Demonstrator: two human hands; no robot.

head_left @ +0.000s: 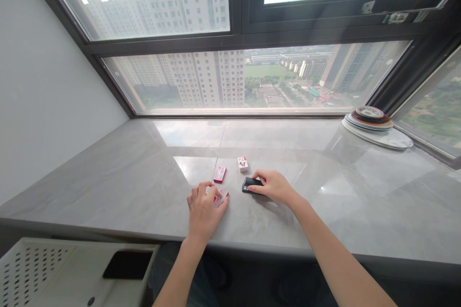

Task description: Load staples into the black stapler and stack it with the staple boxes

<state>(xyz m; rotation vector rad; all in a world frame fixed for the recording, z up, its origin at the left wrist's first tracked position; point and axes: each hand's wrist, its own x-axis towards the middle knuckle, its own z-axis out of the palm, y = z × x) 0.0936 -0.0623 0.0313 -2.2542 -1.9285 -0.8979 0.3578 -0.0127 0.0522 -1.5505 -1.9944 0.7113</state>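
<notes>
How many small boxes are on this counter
2 plainly: a pink-edged box just beyond the left hand, a white box farther right. That hand partly covers a red-and-white item, possibly another.

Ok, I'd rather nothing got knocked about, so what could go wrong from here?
The left hand is close to the red-and-white box, so a forward move might nudge it.
The white box sits just beyond the black stapler in the right hand; pushing that forward could bump it.
The small packet is partly hidden by the left fingers, so a slip might go unnoticed.
</notes>
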